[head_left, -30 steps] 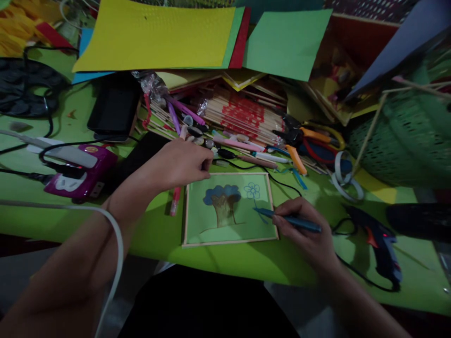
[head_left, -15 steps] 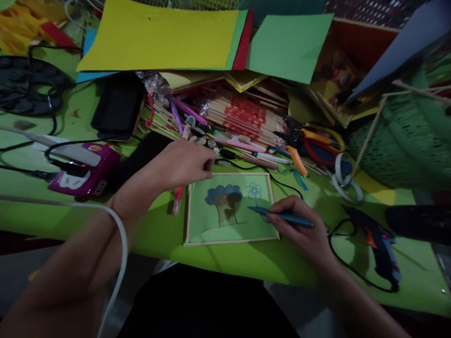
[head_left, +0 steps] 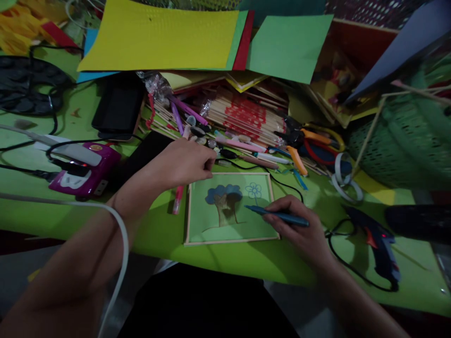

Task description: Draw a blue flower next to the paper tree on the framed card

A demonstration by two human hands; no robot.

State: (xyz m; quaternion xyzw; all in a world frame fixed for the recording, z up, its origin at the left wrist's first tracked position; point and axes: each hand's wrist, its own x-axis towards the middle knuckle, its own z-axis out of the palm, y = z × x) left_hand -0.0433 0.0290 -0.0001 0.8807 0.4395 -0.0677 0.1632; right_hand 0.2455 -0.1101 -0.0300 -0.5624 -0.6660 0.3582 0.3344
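A small green picture card (head_left: 230, 230) with a wooden stick border lies near the table's front edge. On it are a blue-topped tree and a drawn blue flower. My right hand (head_left: 299, 227) is closed on a blue pen (head_left: 278, 215), whose tip rests on the card just below the flower. My left hand (head_left: 183, 162) has its fingers curled and presses down at the card's top left corner; whether anything is in them is hidden.
Pens, stick bundles, scissors and pliers (head_left: 310, 141) are heaped behind the card. Coloured paper sheets (head_left: 162, 35) lie at the back. A black glue gun (head_left: 378, 246) sits at the right, a purple power strip (head_left: 84, 171) at the left, a green basket (head_left: 408, 136) far right.
My right hand has slid the pen leftward across the card, from beside the flower's stem toward the tree. My left hand has stayed on the corner.
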